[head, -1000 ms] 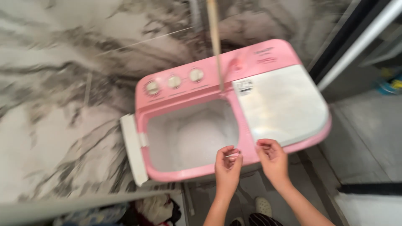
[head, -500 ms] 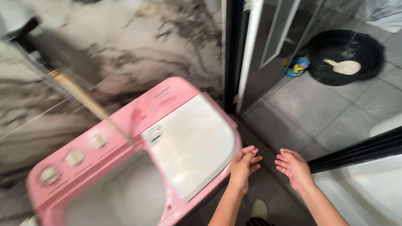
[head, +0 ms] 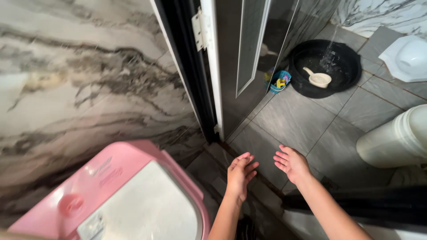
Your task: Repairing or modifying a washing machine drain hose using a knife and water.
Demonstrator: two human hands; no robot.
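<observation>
Our left hand (head: 240, 174) and right hand (head: 291, 163) both hang open and empty, fingers spread, over the grey tiled floor (head: 311, 129). The pink washing machine (head: 129, 200) sits just left of our left hand. We judge ourselves between steps; reaching the black basin (head: 351, 71), far ahead by the door (head: 240, 58), calls for stepping forward.

Left hand (head: 240, 174) and right hand (head: 291, 162) open, empty, above grey floor tiles (head: 289, 122), beside pink washing machine (head: 120, 200)
</observation>
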